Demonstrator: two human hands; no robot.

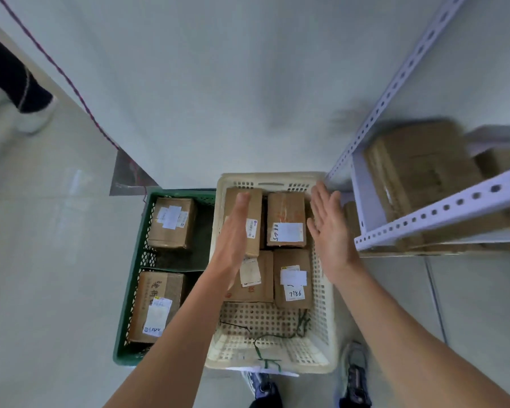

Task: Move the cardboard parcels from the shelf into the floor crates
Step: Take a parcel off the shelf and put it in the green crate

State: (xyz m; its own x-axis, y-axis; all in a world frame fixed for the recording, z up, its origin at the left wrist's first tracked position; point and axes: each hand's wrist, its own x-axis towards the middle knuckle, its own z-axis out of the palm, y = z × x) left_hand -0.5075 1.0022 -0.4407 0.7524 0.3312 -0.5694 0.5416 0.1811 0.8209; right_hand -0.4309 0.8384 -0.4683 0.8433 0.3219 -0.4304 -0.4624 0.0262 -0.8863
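Observation:
A cream crate (324, 293) on the floor holds several cardboard parcels, among them one with a white label (286, 219) and one marked 7786 (292, 279). Left of it, a green crate (130, 293) holds two parcels (171, 222) (156, 304). My left hand (234, 234) hovers flat over the cream crate's left side, fingers straight, holding nothing. Above the crate's right edge my right hand (330, 225) is spread open and empty. More parcels (418, 169) lie blurred on the white metal shelf (442, 213) at the right.
A wall rises just behind the crates. A red cord (71, 83) runs down it to a metal corner plate (127, 175). Another person's leg and shoe (27, 98) stand at the far left. My own shoes (354, 375) are below the cream crate.

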